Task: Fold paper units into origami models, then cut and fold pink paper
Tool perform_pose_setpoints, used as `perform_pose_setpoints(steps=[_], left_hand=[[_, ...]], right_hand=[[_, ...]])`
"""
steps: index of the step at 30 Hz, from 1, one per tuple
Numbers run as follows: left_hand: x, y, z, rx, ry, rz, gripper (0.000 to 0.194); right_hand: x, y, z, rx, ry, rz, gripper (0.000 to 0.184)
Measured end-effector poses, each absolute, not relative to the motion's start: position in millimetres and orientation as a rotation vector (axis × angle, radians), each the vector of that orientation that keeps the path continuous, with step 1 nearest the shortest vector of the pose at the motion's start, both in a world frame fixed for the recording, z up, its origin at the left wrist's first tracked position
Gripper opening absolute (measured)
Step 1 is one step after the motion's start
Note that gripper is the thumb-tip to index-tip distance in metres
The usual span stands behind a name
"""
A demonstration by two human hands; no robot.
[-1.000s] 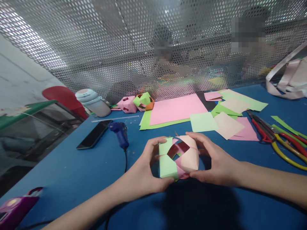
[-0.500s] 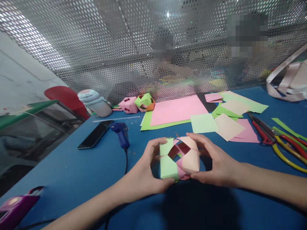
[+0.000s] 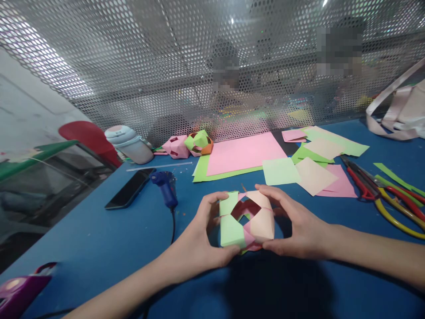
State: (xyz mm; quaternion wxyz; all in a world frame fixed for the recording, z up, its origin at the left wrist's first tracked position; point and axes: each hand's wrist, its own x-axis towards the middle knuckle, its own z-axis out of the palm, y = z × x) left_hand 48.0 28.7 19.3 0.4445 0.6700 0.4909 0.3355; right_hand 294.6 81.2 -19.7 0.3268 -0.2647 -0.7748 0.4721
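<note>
Head view: holding a hollow paper cube (image 3: 258, 227) between left hand (image 3: 207, 241) and right hand (image 3: 297, 230), clamped on its green left and cream right sides, at the near part of the blue table (image 3: 116, 248). Cannot see its underside, nor all of the purple object (image 3: 25, 288), cut off near left.

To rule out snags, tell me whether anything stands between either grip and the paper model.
Nothing visible does: the left grip touches the green side of the paper model, the right grip its cream side. The blue corded tool lies apart, leftward.
</note>
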Motion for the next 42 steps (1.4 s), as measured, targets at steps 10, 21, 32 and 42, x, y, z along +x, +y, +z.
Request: perform_pose_setpoints(steps=[10,21,32,42], left_hand=[[48,28,28,1.693,1.278,0.757,0.071],[46,29,29,1.801,1.245,0.710,0.072],[44,30,37,2.076,1.310,0.605,0.072],[43,30,36,2.082,1.303,0.631,0.073]], right_hand=[[296,82,-18,-0.676,-2.029,1.275,0.096],[297,83,-20,-0.672,-2.023,1.289,0.098],[298,84,-20,-0.607,-2.048,1.262,0.096],[300,86,-19,-0.594,-2.096,1.218,0.094]])
